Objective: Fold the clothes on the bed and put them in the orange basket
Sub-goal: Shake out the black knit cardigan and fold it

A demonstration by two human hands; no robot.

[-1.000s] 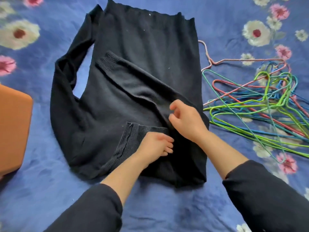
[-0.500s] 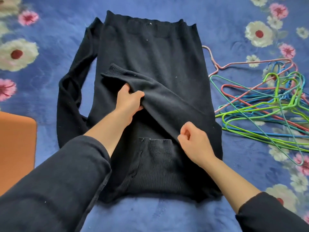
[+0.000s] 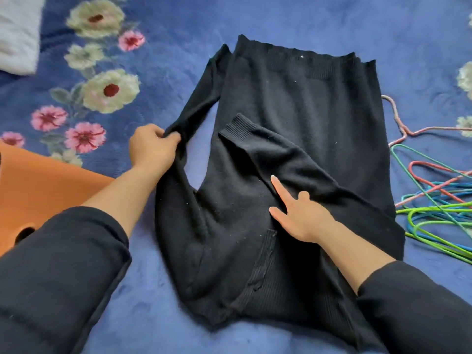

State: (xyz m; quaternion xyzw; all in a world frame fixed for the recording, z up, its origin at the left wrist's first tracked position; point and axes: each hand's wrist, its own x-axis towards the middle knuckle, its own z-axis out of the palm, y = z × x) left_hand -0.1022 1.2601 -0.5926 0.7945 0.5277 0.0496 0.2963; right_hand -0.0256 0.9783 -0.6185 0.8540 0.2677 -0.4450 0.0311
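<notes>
A black knit sweater (image 3: 306,118) lies flat on the blue flowered bed cover (image 3: 178,26), hem at the far end. One sleeve is folded diagonally across its body, cuff toward the middle. My left hand (image 3: 152,148) grips the other sleeve at its bend, out to the left of the body. My right hand (image 3: 297,213) lies flat with straight fingers on the sweater, just below the folded sleeve. The orange basket (image 3: 43,185) shows at the left edge, partly hidden by my left arm.
A tangle of coloured wire hangers (image 3: 434,200) lies on the cover to the right of the sweater. A pale cloth or pillow (image 3: 18,34) sits at the top left corner. Bare cover stretches beyond the sweater's hem.
My left hand left the folded sleeve and moved left to take hold of the other sleeve. My right hand uncurled and now lies flat on the sweater. The view shifted left.
</notes>
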